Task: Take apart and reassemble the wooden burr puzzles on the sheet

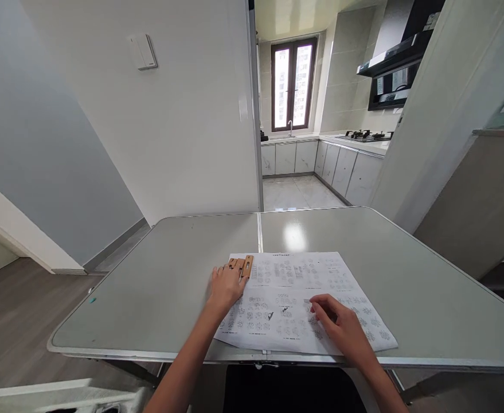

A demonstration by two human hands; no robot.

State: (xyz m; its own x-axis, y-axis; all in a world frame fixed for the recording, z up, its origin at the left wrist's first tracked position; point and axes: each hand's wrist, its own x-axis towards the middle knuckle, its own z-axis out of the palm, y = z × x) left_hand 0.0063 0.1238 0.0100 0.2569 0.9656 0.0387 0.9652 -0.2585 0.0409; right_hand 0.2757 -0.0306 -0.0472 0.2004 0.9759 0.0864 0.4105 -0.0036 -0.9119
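A large printed paper sheet (295, 287), covered with rows of small line diagrams, lies on the table near its front edge. At the sheet's upper left corner are several brown wooden pieces (247, 266), flat and with slots or holes. My left hand (226, 287) rests over these pieces, its fingers curled onto them and partly covering them. Above the lower right part of the sheet is my right hand (340, 324), thumb and fingers bent together; whatever is between them, if anything, is hidden. Two small dark marks or bits (270, 316) show on the sheet between the hands.
The grey-green folding table (157, 292) has a metal rim and a centre seam. A tiny teal bit (92, 300) lies near its left edge. A white wall (183, 126) stands behind, and a doorway opens onto a kitchen with white cabinets (295, 158).
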